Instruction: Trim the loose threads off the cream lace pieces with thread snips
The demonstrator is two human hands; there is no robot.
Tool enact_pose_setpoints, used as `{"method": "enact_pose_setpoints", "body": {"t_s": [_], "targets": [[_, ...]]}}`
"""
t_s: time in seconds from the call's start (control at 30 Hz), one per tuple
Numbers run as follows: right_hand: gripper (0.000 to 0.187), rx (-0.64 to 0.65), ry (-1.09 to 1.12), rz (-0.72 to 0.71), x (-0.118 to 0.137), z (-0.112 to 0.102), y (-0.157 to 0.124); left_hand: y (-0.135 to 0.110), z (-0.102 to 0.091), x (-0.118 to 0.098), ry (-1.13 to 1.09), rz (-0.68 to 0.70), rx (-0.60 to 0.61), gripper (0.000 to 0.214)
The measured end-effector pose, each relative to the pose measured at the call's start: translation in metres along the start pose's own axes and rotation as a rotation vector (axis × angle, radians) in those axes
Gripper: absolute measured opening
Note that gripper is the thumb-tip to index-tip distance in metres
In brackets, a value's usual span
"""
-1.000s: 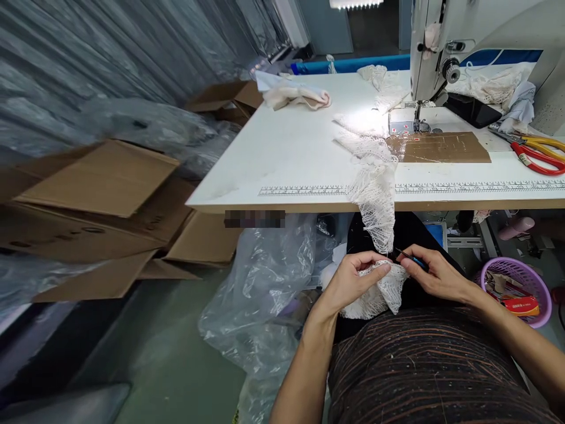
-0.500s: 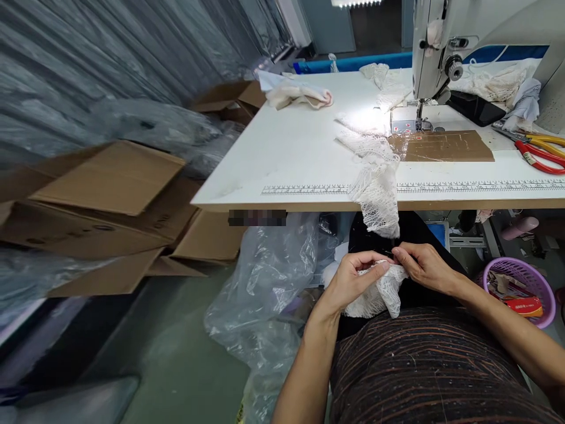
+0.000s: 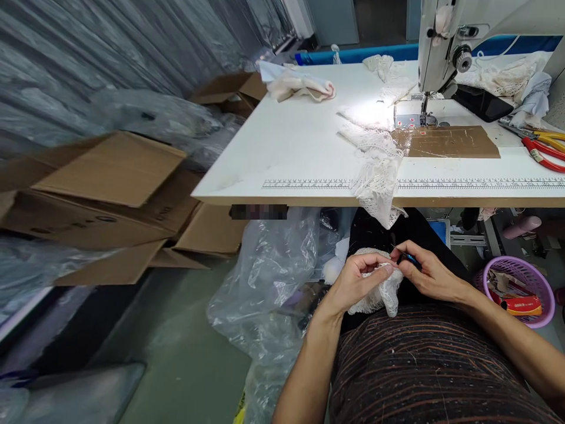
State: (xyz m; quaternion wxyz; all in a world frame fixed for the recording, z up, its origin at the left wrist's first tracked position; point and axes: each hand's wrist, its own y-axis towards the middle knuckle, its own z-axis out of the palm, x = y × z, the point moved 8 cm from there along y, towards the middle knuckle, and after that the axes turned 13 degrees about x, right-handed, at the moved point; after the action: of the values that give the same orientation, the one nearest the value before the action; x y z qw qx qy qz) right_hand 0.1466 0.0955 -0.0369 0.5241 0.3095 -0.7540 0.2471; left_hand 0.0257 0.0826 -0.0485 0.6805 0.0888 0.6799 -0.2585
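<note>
Over my lap, my left hand (image 3: pixel 362 280) pinches a piece of white lace fabric (image 3: pixel 375 299) between thumb and fingers. My right hand (image 3: pixel 428 271) is closed around a small slim tool with a blue and black body (image 3: pixel 410 258); its kind is mostly hidden by the fingers. Its dark tip lies close to the left fingertips, at the upper edge of the lace. Both hands' fingertips nearly meet. Just above them, a strip of white lace (image 3: pixel 375 176) lies on the white sewing table (image 3: pixel 291 141) and hangs over its front edge.
A sewing machine (image 3: pixel 441 53) stands at the right of the table. Red- and yellow-handled scissors (image 3: pixel 542 150) and a black phone-like object (image 3: pixel 483 103) lie beside it. A purple basket (image 3: pixel 547 294) is at right; cardboard boxes (image 3: pixel 110 171) and clear plastic (image 3: pixel 265 271) are at left.
The blue part of the tool in my right hand now shows. My right hand has turned slightly at the lace. The hanging lace end has shifted up and folded sideways at the table edge.
</note>
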Motion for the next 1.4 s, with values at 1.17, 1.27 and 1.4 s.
{"method": "enact_pose_setpoints", "body": {"t_s": [1.17, 1.27, 1.4], "targets": [[0.032, -0.132, 0.145, -0.024, -0.012, -0.022, 0.013, -0.030, -0.003, 0.017, -0.132, -0.142, -0.065, 0.046], [0.033, -0.087, 0.177, -0.061, -0.008, -0.010, 0.015, -0.030, 0.003, 0.012, -0.068, -0.122, -0.027, 0.036], [0.036, 0.059, 0.283, -0.064, -0.007, 0.012, 0.013, -0.034, -0.004, -0.016, 0.209, 0.089, -0.139, 0.018]]}}
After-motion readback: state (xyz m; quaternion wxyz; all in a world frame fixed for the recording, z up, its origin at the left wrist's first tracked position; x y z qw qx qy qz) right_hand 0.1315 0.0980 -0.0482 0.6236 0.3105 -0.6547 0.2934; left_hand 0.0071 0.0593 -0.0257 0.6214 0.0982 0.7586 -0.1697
